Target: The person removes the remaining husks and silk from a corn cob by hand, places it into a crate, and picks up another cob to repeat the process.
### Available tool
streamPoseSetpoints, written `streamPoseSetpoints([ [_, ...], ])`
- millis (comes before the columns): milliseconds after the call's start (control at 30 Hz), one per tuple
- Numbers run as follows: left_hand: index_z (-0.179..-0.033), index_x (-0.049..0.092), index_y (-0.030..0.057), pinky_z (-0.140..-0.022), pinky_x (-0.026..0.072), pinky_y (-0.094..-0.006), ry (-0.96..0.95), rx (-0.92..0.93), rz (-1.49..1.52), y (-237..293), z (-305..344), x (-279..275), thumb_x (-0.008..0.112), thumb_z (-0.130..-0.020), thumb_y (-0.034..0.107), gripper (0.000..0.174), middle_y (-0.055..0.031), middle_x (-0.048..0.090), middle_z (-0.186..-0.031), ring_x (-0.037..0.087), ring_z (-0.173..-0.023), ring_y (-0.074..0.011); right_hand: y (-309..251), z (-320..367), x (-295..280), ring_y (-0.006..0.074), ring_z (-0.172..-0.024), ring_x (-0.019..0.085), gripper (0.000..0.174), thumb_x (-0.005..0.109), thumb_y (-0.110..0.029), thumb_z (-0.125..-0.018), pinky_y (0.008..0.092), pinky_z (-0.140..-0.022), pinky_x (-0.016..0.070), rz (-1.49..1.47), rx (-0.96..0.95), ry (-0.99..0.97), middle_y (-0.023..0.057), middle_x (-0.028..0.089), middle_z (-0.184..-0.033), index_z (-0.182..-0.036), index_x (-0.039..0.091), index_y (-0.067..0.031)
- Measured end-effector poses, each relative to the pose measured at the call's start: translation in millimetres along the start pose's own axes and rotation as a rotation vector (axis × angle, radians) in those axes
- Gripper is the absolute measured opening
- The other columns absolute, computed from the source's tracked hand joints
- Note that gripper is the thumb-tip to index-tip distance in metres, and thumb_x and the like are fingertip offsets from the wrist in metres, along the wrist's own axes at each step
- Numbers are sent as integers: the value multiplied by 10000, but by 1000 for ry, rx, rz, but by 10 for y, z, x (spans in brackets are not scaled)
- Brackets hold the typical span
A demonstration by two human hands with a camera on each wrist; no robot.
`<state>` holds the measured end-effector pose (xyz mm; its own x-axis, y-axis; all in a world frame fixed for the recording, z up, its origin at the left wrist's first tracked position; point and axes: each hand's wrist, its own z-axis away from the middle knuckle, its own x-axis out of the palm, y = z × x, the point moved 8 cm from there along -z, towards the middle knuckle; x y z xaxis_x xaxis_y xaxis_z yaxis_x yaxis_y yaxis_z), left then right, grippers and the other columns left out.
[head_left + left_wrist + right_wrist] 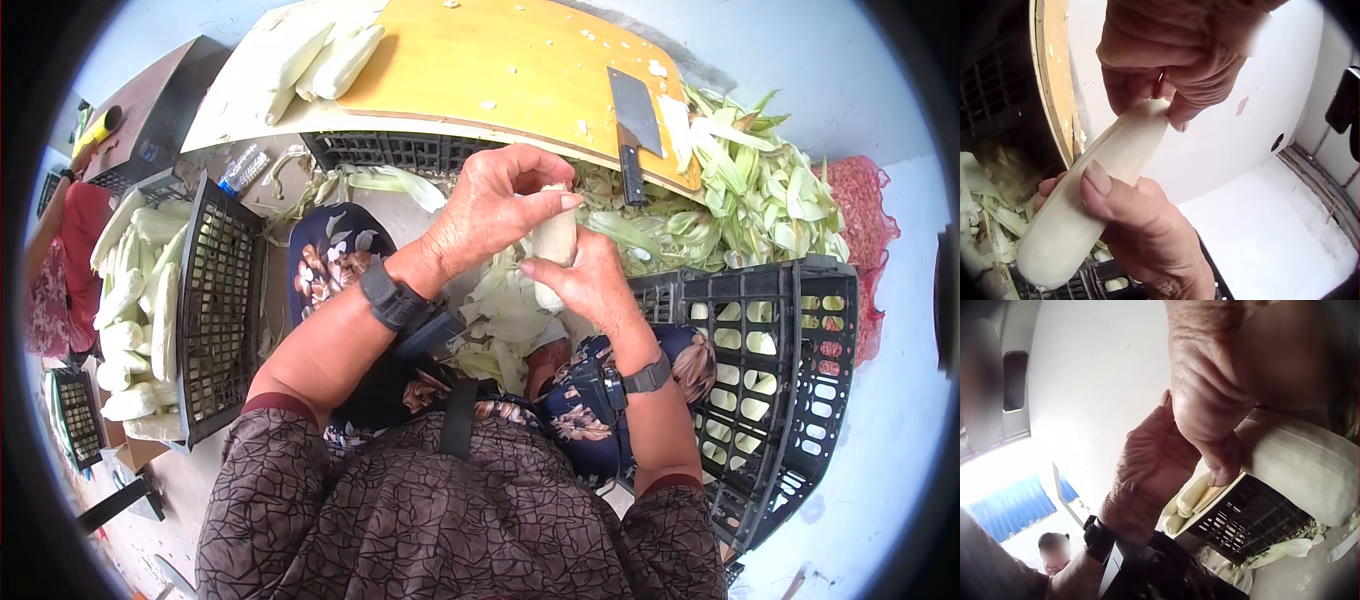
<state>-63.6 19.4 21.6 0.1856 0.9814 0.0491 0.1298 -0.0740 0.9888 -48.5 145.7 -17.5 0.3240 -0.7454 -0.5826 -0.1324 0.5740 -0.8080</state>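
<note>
Near the chest, the right hand (592,285) wraps its fingers round a pale corn ear (555,242), thumb laid along its side and covering part of the middle. The left hand (500,205) pinches the ear's narrow end between thumb and fingers. Loose husks (500,310) lie below, between the knees. A left crate (215,290) full of pale ears and a right crate (797,310) hem in the arms (both are black lattice).

The ear is held in the air short of the worktop (450,60), its long axis running away from the body in the head view, narrow end farthest, rounded blunt end nearest.

Beyond, a cleaver (635,110) lies on the yellow worktop, handle past the near edge; more ears (340,65) lie at its left. A husk heap (765,200) rises on the right, beside red mesh (865,230) against a pale wall (800,60). Far left, another person (80,240) wears red.
</note>
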Motion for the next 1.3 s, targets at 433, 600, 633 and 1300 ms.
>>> streamPoseSetpoints([
  [433, -896, 625, -18, -779, 477, -254, -4, 40, 3, -16, 2, -26, 589, -815, 29, 100, -59, 639, -915, 579, -856, -109, 4, 16, -10, 313, -658, 630, 416, 765, -310, -600, 386, -627, 487, 88, 59, 7, 180, 626, -678, -794, 619, 27],
  [600, -834, 615, -13, -724, 483, -253, 47, 70, -109, 44, 16, -63, 572, -810, 32, 67, -48, 636, -854, 576, -791, -100, -55, 22, -25, 341, -671, 629, 451, 761, -325, -591, 404, -640, 490, 213, 46, 33, 203, 627, -696, -807, 622, 45],
  [633, -834, 615, -13, -724, 483, -253, 47, 69, -111, 39, 16, -63, 572, -810, 32, 67, -48, 636, -854, 576, -791, -100, -76, 21, -25, 341, -671, 629, 451, 761, -325, -591, 404, -640, 490, 212, 45, 32, 203, 627, -696, -807, 622, 45],
  [1300, -760, 506, -41, -637, 520, -275, 202, 31, -135, -99, -44, -191, 513, -854, 45, 128, -98, 617, -719, 623, -700, -147, -179, 29, 10, 362, -701, 631, 474, 736, -344, -607, 416, -673, 496, 393, 70, -6, 244, 622, -721, -814, 624, 67],
])
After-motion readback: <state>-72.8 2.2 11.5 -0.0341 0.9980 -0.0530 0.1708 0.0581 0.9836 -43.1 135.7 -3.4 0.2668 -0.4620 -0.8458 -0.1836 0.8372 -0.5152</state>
